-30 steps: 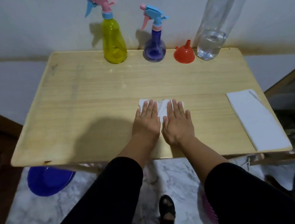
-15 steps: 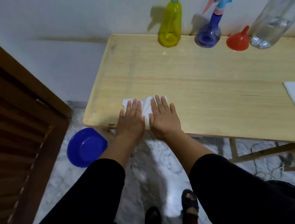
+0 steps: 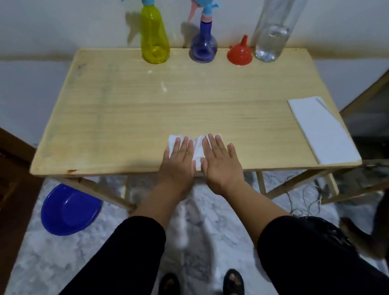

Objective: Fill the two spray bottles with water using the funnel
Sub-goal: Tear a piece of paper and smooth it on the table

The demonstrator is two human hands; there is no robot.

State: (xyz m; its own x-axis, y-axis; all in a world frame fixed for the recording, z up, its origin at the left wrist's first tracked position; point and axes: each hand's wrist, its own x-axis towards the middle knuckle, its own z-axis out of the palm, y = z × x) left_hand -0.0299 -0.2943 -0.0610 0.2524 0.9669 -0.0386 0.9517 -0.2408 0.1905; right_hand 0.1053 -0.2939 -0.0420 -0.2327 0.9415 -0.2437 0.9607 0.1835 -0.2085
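Wooden desk [image 3: 138, 110] ahead: both hands – left [image 3: 178, 164], right [image 3: 220, 161] – lie flat on a tissue [image 3: 197, 150]; beyond them, the light, stiff red funnel [image 3: 239, 54] – best pinched by its spout.

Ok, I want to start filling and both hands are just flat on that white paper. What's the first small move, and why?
Probably lift the left hand off the white paper and reach for the yellow spray bottle. Its trigger top is on, like the purple spray bottle, so the red funnel cannot go in yet.

Home room, wooden table [image 3: 120, 121], marble floor [image 3: 46, 261], plastic basin [image 3: 69, 210]
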